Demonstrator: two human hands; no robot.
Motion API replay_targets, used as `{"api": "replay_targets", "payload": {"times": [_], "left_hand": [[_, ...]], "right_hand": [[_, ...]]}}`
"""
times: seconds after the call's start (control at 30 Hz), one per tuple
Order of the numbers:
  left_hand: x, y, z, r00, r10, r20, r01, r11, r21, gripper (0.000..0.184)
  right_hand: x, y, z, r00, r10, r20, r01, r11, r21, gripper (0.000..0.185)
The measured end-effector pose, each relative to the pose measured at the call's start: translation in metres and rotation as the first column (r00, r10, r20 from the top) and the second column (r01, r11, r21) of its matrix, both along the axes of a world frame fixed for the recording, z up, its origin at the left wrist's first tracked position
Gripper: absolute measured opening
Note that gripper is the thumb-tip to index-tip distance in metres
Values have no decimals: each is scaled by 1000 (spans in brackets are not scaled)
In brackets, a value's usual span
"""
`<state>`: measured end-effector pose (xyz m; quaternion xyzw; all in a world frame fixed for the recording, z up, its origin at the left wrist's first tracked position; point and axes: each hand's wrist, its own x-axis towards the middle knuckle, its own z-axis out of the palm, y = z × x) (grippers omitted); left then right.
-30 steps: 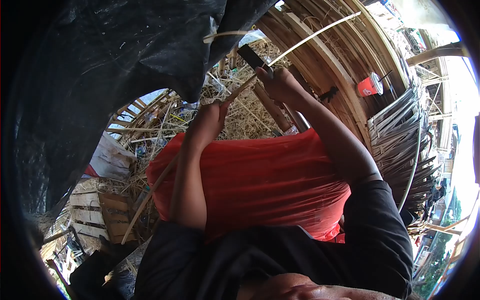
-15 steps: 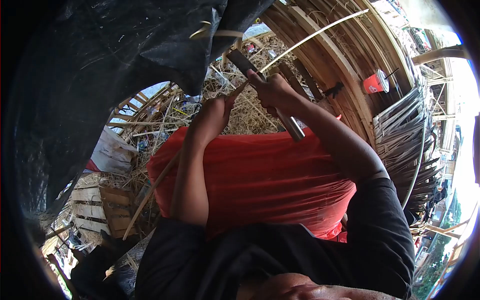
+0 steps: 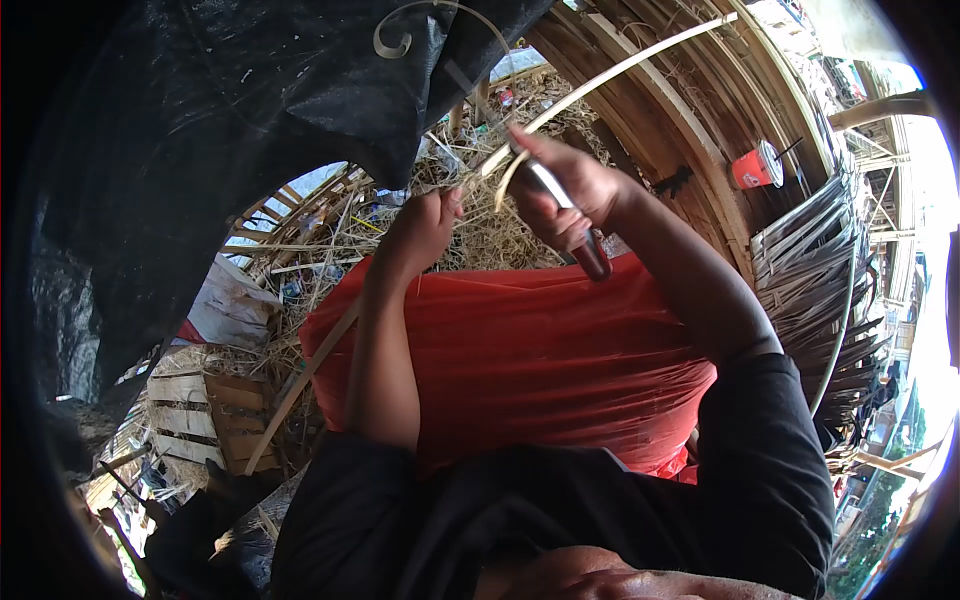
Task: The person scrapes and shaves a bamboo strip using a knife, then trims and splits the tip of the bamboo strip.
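Note:
My right hand (image 3: 568,195) grips the shiny tubular handle of a knife (image 3: 547,182), whose wide blade is blurred beyond the fist. A long, thin bamboo strip (image 3: 610,75) runs from the lower left, through my closed left hand (image 3: 430,230), under the knife and on to the upper right. Pale fresh surface shows on the strip near the right hand. One thin shaving (image 3: 503,185) bends down beside the knife, and a long curled shaving (image 3: 395,45) arcs at the top. Both hands are above red cloth (image 3: 530,350) over my lap.
Heaped shavings (image 3: 490,235) and litter cover the ground ahead. Black plastic sheeting (image 3: 230,120) hangs at the left, with a wooden crate (image 3: 215,415) below it. Stacked wooden slats (image 3: 690,130) line the right side, where a red cup (image 3: 756,167) stands near dry thatch (image 3: 810,260).
The knife has turned and shifted slightly towards me in my right hand, its blade now blurred. The curled shaving has lengthened and risen. My left hand has stayed nearly in place.

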<state>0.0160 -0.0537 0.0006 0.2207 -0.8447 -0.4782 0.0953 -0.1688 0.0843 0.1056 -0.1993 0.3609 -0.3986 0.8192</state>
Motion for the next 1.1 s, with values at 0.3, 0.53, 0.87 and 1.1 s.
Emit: {"api": "replay_targets", "payload": {"times": [0.3,0.53,0.87,1.1], "left_hand": [[1,1,8,995,10,97,-16,998,59,55],[2,3,12,997,21,71,-25,999,46,54],[2,2,8,998,7,70,-10,999,51,56],[3,2,10,998,22,65,-26,998,56,54]], "right_hand": [[-79,44,34,415,311,-855,-285,937,202,63],[-82,30,1,-86,718,-691,-41,690,722,69],[-86,13,-31,-162,494,-854,3,866,500,82],[-68,10,-9,-160,603,-782,21,794,608,80]]}}
